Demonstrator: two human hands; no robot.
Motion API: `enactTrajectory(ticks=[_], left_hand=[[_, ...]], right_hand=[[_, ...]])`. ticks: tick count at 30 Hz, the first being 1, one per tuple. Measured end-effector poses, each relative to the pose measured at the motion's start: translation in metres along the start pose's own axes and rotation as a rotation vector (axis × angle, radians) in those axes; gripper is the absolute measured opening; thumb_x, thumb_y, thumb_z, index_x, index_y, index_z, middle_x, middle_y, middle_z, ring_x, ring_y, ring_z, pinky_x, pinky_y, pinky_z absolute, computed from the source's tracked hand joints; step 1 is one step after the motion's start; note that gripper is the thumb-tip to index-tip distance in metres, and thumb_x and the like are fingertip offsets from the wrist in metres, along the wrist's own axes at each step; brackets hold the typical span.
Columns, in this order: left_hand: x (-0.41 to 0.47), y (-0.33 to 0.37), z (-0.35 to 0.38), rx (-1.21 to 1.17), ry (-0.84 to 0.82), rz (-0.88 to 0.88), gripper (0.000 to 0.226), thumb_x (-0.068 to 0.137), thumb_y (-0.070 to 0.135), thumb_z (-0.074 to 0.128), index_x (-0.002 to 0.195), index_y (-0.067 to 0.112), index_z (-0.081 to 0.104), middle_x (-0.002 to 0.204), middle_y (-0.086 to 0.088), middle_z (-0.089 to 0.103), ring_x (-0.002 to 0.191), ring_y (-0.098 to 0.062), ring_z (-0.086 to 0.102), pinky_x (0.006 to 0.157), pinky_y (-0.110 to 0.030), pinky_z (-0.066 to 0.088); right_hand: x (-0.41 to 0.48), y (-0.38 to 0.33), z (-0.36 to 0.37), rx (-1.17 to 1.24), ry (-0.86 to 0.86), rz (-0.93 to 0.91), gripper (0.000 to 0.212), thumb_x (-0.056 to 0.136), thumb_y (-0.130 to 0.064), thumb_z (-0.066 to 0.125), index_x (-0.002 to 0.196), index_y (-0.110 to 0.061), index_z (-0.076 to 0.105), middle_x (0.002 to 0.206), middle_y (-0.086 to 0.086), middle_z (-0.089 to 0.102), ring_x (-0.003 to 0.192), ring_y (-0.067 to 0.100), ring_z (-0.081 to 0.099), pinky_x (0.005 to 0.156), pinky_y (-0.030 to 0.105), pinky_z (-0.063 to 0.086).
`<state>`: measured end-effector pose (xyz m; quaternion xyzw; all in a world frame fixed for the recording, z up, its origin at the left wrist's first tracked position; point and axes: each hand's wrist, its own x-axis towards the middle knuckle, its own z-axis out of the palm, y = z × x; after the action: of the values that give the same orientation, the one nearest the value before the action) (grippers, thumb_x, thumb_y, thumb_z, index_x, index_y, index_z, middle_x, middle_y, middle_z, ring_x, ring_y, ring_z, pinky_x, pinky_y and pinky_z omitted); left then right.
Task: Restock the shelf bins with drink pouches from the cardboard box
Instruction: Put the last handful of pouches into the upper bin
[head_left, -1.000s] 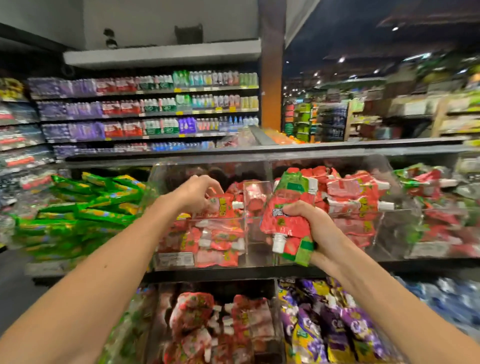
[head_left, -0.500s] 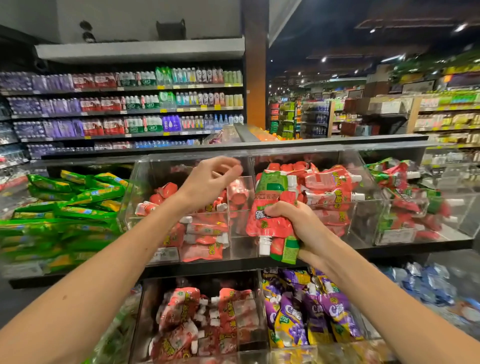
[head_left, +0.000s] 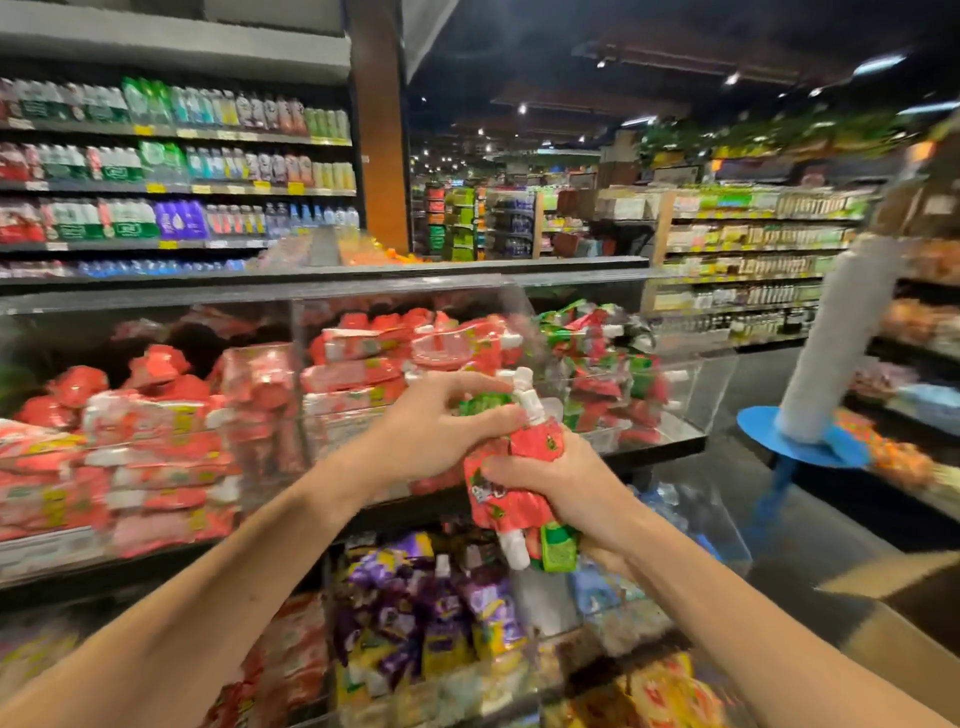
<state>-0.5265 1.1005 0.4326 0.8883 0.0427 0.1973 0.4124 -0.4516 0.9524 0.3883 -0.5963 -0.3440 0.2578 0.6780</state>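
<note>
The shelf (head_left: 670, 448) is a dark board running behind and just below the fingers (head_left: 488, 415). Clear bins stand on it side by side. The left bin (head_left: 52, 551), left of the fingers, is heaped with red pouches (head_left: 156, 415). The middle bin (head_left: 337, 431), just behind them, holds more of the same. The right bin (head_left: 711, 384), to their right, holds green-and-red pouches (head_left: 597, 332). Lower bins (head_left: 727, 525) beneath the fingers hold purple pouches (head_left: 395, 608) and blue pouches (head_left: 592, 592).
</note>
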Motion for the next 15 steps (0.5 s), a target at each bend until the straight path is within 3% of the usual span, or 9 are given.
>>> enactTrajectory(ticks=[4, 7, 9, 11, 13, 15], left_hand=[[0.031, 0.021, 0.055, -0.232, 0.042, -0.055, 0.013, 0.09, 0.024, 0.07, 0.101, 0.019, 0.074, 0.082, 0.012, 0.074, 0.07, 0.003, 0.066, 0.059, -0.009, 0.045], [0.055, 0.034, 0.089, -0.3, 0.13, -0.154, 0.013, 0.091, 0.024, 0.069, 0.1, 0.015, 0.071, 0.078, 0.006, 0.072, 0.067, -0.002, 0.065, 0.054, -0.013, 0.047], [0.068, 0.04, 0.113, -0.37, 0.188, -0.224, 0.013, 0.091, 0.024, 0.067, 0.098, 0.012, 0.068, 0.073, 0.004, 0.072, 0.065, -0.005, 0.066, 0.054, -0.018, 0.05], [0.08, 0.045, 0.136, -0.44, 0.266, -0.286, 0.02, 0.092, 0.028, 0.066, 0.099, 0.01, 0.065, 0.077, -0.001, 0.072, 0.065, -0.008, 0.068, 0.055, -0.022, 0.053], [0.091, 0.053, 0.153, -0.516, 0.335, -0.352, 0.025, 0.091, 0.031, 0.067, 0.098, 0.008, 0.061, 0.081, -0.005, 0.072, 0.065, -0.011, 0.07, 0.054, -0.025, 0.056], [0.098, 0.059, 0.165, -0.589, 0.399, -0.36, 0.035, 0.082, 0.037, 0.074, 0.097, 0.01, 0.055, 0.085, -0.007, 0.07, 0.07, -0.014, 0.071, 0.062, -0.035, 0.062]], right_hand=[[-0.004, 0.001, -0.069, 0.137, 0.0, -0.026, 0.048, 0.072, -0.016, 0.082, 0.115, -0.004, 0.063, 0.087, 0.004, 0.076, 0.072, 0.013, 0.071, 0.062, 0.023, 0.055], [0.002, 0.003, -0.125, 0.2, -0.01, -0.009, 0.069, 0.059, -0.032, 0.092, 0.116, -0.003, 0.065, 0.103, 0.012, 0.075, 0.087, 0.02, 0.073, 0.07, 0.027, 0.056], [0.005, 0.005, -0.171, 0.15, 0.035, 0.029, 0.063, 0.057, -0.037, 0.091, 0.106, -0.004, 0.067, 0.087, 0.009, 0.076, 0.069, 0.017, 0.072, 0.058, 0.026, 0.055], [0.002, 0.0, -0.213, 0.082, 0.024, 0.09, 0.059, 0.064, -0.037, 0.087, 0.107, -0.003, 0.065, 0.082, 0.02, 0.071, 0.057, 0.025, 0.065, 0.049, 0.031, 0.053], [-0.002, -0.006, -0.245, 0.04, -0.017, 0.108, 0.059, 0.07, -0.036, 0.084, 0.115, -0.004, 0.062, 0.086, 0.026, 0.068, 0.062, 0.031, 0.066, 0.061, 0.044, 0.056], [-0.001, -0.013, -0.27, 0.077, -0.051, 0.101, 0.048, 0.077, -0.03, 0.078, 0.115, -0.007, 0.061, 0.066, 0.013, 0.068, 0.053, 0.023, 0.064, 0.075, 0.055, 0.052]])
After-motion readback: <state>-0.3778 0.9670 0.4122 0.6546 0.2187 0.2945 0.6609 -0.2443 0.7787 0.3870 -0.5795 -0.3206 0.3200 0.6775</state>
